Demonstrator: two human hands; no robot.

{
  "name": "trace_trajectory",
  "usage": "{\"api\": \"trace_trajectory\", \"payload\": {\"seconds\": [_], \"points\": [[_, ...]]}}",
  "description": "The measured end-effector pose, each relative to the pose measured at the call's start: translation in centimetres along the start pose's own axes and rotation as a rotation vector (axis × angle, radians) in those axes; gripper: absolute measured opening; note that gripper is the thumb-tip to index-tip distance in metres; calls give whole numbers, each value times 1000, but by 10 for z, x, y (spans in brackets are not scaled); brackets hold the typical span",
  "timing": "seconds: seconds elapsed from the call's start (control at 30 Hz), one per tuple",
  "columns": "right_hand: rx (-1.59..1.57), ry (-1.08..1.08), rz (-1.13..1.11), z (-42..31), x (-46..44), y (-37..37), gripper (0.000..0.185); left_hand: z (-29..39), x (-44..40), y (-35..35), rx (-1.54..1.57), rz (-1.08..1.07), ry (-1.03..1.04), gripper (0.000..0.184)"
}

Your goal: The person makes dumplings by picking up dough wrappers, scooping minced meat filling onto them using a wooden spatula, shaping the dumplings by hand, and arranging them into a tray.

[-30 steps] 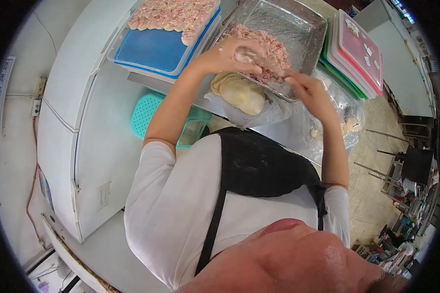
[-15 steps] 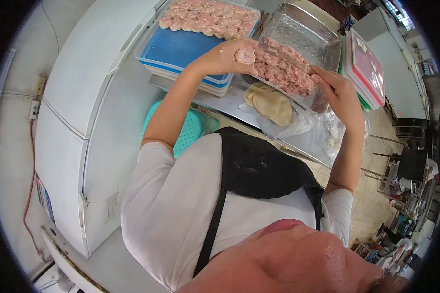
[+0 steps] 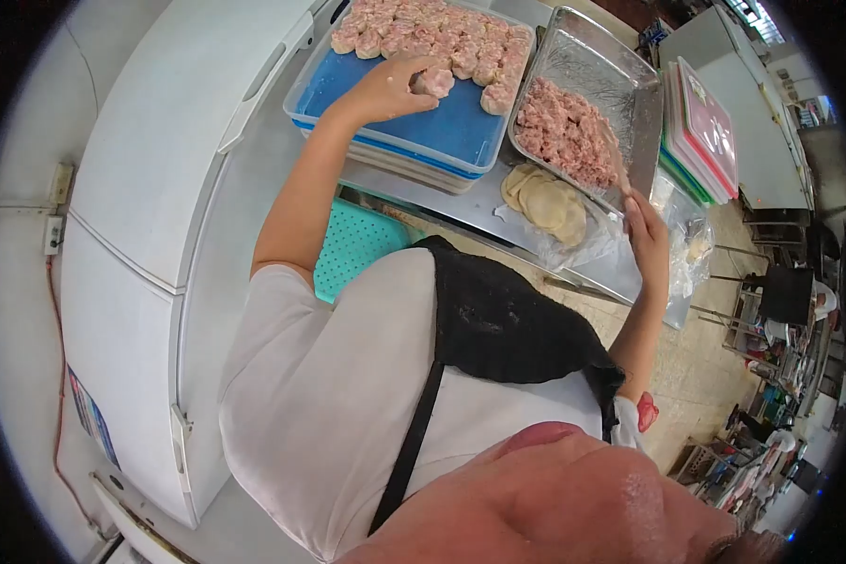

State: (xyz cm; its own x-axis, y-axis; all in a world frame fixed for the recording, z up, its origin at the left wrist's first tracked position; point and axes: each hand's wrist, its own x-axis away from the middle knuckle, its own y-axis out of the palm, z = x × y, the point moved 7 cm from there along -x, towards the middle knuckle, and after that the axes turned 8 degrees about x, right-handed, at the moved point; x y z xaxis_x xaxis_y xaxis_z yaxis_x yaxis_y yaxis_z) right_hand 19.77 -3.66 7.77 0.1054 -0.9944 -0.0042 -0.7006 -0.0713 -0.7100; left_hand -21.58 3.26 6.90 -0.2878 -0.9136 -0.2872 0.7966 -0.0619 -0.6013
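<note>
My left hand (image 3: pixel 393 89) pinches an open-topped meat dumpling (image 3: pixel 434 82) above the blue tray (image 3: pixel 385 117). Rows of similar dumplings (image 3: pixel 423 33) fill the tray's far side. My right hand (image 3: pixel 646 230) is closed on the end of a slim, flat spatula (image 3: pixel 618 155), whose other end rests along the minced meat filling (image 3: pixel 564 132). That filling lies in a deep metal pan (image 3: pixel 634 113). Between my hands, nearer my body, round dough wrappers (image 3: pixel 550 202) lie stacked on clear plastic.
Stacked coloured lids or trays (image 3: pixel 700 132) stand right of the pan. A turquoise perforated stool (image 3: pixel 352 244) is below the metal table (image 3: pixel 479 209). A white refrigerator (image 3: pixel 122 235) stands close on my left. A clear plastic bag (image 3: pixel 691 244) lies at the table's right end.
My left hand has moved from beside the pan leftward over the blue tray, carrying the dumpling. The spatula has come away from the dumpling, and my right hand is lower at the pan's edge.
</note>
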Motion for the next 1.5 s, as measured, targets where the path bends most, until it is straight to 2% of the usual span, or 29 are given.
{"api": "trace_trajectory", "payload": {"seconds": [0.07,0.17,0.23,0.27,0.37,0.53,0.57,0.67,0.7,0.73,0.8,0.93,1.0,1.07,1.1,1.13,1.2,1.27,1.33,1.37,1.43,1.5], "points": [[-123,130,46,20,23,-6,33,8,-4,2,-180,107,168,64],[-226,235,105,46,52,-11,33,9,-19,16,-107,-66,-134,72],[-249,261,113,59,62,-12,34,9,-24,27,-181,17,-100,74],[-268,258,100,64,63,-13,35,9,-26,31,-219,60,-83,74],[-304,248,75,67,61,-17,36,19,-30,47,-120,-24,-73,77],[-327,191,49,63,33,-29,36,17,-43,66,-240,57,55,79],[-268,150,31,63,24,-30,36,18,-44,67,-286,74,75,80],[-132,57,-56,59,0,-34,36,39,-42,52,-103,-124,-229,82],[-114,52,-105,58,-7,-36,36,40,-40,47,-146,-55,-112,80],[-96,48,-156,60,-12,-37,36,32,-39,45,-171,-69,-173,79],[140,-120,-206,63,-26,-41,33,18,-38,42,-217,-99,-297,76],[797,-453,-342,96,-63,-56,29,13,-47,38,-210,149,-130,71],[892,-308,-339,101,-87,-85,27,8,-50,36,-276,207,-86,68],[1070,-287,-290,91,-112,-104,26,15,-48,38,-405,237,-100,63],[1082,-413,-132,91,-122,-107,24,23,-47,42,-487,248,-123,61],[1087,-540,27,94,-128,-105,22,39,-45,46,-540,322,-62,56],[1200,-599,19,112,-137,-72,18,75,-37,58,-642,470,59,46],[1156,-672,-54,110,-102,-33,15,125,-30,87,-434,512,33,37],[1059,-714,-178,104,-69,-30,15,152,-27,130,-258,487,43,29],[1010,-734,-239,105,-61,-30,15,151,-23,158,-186,441,71,26],[1035,-717,-212,96,-70,-58,15,136,-15,215,-100,288,-11,21],[1054,-720,-165,99,-83,-67,15,118,-9,260,-136,127,-3,20]]}}
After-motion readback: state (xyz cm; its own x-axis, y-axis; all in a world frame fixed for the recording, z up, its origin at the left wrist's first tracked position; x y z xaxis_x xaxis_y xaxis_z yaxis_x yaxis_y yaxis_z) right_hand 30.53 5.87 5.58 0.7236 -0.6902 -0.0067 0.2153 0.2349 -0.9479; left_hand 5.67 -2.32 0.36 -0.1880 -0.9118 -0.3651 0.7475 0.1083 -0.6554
